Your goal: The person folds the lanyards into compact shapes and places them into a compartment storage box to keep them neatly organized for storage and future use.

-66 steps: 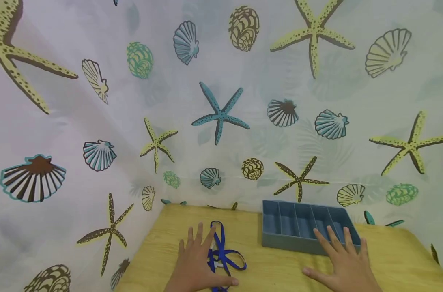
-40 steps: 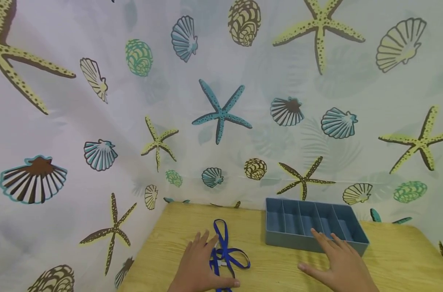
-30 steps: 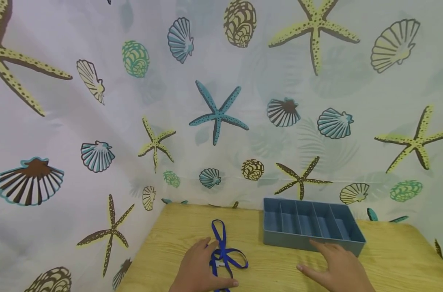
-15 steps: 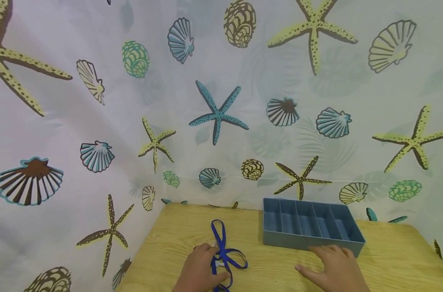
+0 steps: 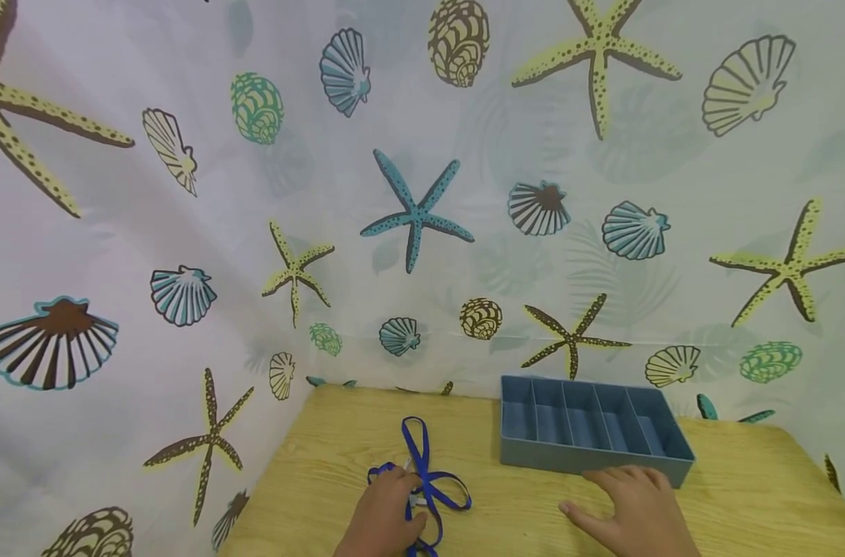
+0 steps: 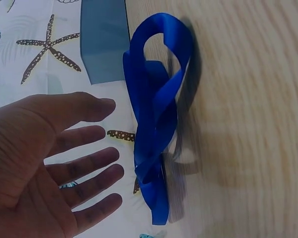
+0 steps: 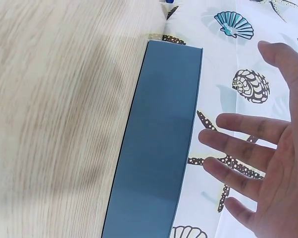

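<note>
A blue lanyard [image 5: 425, 486] with a whitish clip lies in loops on the table. My left hand [image 5: 384, 514] hovers over its left part, hiding some of the strap. In the left wrist view, the left hand's fingers [image 6: 97, 163] are spread and loosely bent, with a gap between them and the blue strap [image 6: 151, 109]. My right hand [image 5: 638, 510] is held in front of the blue-grey divided tray [image 5: 576, 458], overlapping its near right side. The right wrist view has these fingers [image 7: 243, 148] relaxed, holding nothing, beside the tray's wall [image 7: 151, 139].
The tray has several narrow compartments and stands near the table's back edge. A pale wooden table [image 5: 325, 456] carries everything. Behind and to the left hangs a white cloth [image 5: 255, 232] printed with starfish and shells.
Both hands, earlier spread wide with fingers pointing forward, have lowered and their fingers have bent loosely. The left hand has drawn closer over the lanyard. The tray stays in place.
</note>
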Demonstrator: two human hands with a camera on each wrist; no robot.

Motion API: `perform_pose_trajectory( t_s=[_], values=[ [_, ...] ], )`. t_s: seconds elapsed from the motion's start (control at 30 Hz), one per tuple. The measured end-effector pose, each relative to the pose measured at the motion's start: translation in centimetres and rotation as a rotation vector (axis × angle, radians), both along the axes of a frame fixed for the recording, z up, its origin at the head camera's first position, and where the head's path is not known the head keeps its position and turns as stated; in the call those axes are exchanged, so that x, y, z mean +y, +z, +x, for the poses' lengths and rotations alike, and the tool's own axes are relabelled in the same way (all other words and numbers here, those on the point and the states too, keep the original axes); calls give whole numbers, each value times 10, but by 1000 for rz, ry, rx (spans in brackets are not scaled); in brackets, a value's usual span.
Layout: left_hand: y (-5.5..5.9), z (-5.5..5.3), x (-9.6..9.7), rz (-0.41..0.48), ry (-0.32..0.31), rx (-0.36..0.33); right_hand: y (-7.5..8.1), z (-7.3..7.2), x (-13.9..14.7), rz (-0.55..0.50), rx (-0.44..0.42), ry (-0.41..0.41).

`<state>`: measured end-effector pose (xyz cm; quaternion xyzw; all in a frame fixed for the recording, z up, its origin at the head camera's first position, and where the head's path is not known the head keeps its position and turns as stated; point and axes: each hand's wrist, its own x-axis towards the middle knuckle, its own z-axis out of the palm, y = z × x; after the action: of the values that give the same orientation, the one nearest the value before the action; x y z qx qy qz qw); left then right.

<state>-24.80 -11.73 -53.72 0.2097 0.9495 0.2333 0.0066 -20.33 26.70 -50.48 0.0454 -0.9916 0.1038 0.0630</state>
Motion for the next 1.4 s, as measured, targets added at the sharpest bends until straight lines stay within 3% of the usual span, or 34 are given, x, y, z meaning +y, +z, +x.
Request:
perform_pose_trajectory(
  t_s=[0.53,0.67,1.0,1.4],
  values=[
    [-16,-14,8,-47,-24,-89,-7,0,-1,-13,10,25],
    [-20,-16,9,-74,-5,-107,-7,1,-1,-11,23,28],
    [-16,-14,12,-103,37,-90,-5,0,-3,-13,24,23],
    [-18,-18,11,-87,88,-148,-4,1,-3,-35,-14,8]
  ],
)
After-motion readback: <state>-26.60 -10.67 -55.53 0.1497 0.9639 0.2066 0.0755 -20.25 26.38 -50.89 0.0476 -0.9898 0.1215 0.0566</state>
